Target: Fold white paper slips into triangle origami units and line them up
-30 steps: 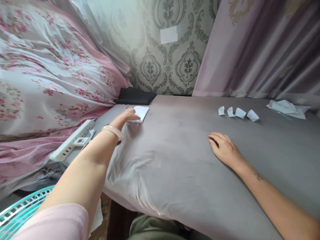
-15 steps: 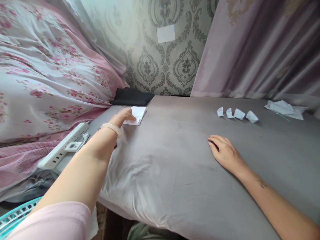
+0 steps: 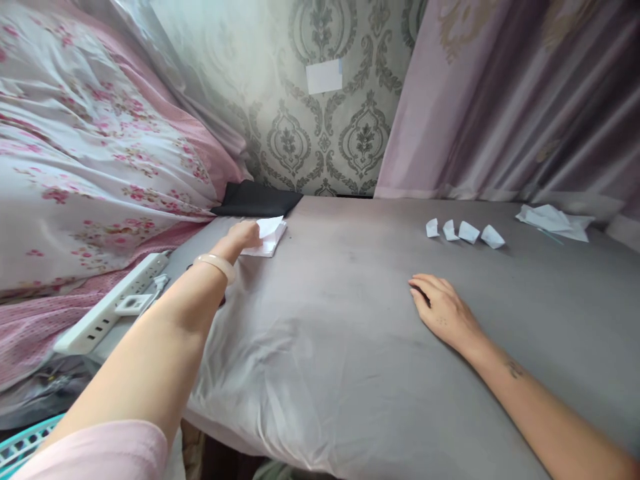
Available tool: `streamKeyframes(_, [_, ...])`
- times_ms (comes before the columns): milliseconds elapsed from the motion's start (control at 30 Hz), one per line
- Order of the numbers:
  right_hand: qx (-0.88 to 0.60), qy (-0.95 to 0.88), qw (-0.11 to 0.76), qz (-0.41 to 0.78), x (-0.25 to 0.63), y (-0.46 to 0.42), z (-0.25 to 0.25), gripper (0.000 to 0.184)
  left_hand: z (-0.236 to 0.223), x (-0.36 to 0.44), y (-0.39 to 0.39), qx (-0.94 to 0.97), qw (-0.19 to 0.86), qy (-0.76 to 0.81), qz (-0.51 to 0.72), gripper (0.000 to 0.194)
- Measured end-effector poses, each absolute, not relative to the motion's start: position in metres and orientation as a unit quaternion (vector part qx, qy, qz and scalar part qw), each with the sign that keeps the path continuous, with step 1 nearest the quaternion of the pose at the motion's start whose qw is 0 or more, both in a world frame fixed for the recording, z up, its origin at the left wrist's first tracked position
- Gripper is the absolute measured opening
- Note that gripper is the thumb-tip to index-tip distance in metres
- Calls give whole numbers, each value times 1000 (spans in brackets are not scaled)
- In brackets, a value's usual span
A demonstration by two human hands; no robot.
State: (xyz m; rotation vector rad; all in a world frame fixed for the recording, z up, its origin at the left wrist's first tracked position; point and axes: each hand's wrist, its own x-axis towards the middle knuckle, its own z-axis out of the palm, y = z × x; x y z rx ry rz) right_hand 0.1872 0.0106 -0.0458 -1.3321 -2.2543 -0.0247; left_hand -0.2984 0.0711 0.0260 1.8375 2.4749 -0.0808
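My left hand (image 3: pixel 243 236) reaches far forward to a small stack of white paper sheets (image 3: pixel 270 235) on the grey cloth-covered surface (image 3: pixel 340 313). Its fingers pinch the top sheet, whose near edge is lifted off the stack. A pale bangle (image 3: pixel 215 265) sits on that wrist. My right hand (image 3: pixel 440 308) rests palm down on the cloth at centre right, fingers loosely stretched and holding nothing. Several small folded white paper pieces (image 3: pixel 465 231) stand in a row beyond it.
A floral pink quilt (image 3: pixel 90 167) is piled at left. A white power strip (image 3: pixel 107 303) lies beside it. A black pad (image 3: pixel 257 199) sits against the patterned wall. Crumpled white paper (image 3: pixel 553 219) lies at far right by the curtain. A teal basket (image 3: pixel 25 447) shows at bottom left.
My left hand's fingers have closed on the top sheet and raised its edge from the stack. The right hand has stayed put. The view has shifted slightly.
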Motion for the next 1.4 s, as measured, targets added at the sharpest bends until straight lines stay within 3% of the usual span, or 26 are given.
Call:
streamKeyframes(233, [-487,-836,252,-2,186,7,-42,33,54,-298,51,584,0,811,43,26])
streamKeyframes(333, [-487,-835,256,7,186,8,-41,33,68,-279,46,568,-23,798,199,22])
streamKeyframes(467, [-492,-811,301,96,179,5,-34,29,74,-212,42,542,191,624,530,21])
streamKeyframes(567, [-514,-716,372,292,170,-3,-19,26,66,-142,33,504,380,454,629,17])
streamKeyframes(700, [-409,-503,386,656,162,-17,4,44,44,-58,5,459,549,339,611,22])
streamKeyframes(767, [-359,-434,381,733,161,-22,10,53,31,-30,-10,439,605,320,582,27])
streamKeyframes(933, [-394,-393,460,692,163,-24,7,28,7,-10,-26,411,693,345,481,32])
streamKeyframes(1133, [-480,-459,462,587,168,-20,-2,29,7,-26,-21,316,752,361,452,50])
streamKeyframes(1267, [-499,-487,452,556,165,-20,-3,28,1,-25,-22,345,706,416,457,30])
streamKeyframes(1400, [-506,-506,447,537,166,-19,-7,33,-6,-23,-21,332,683,467,453,22])
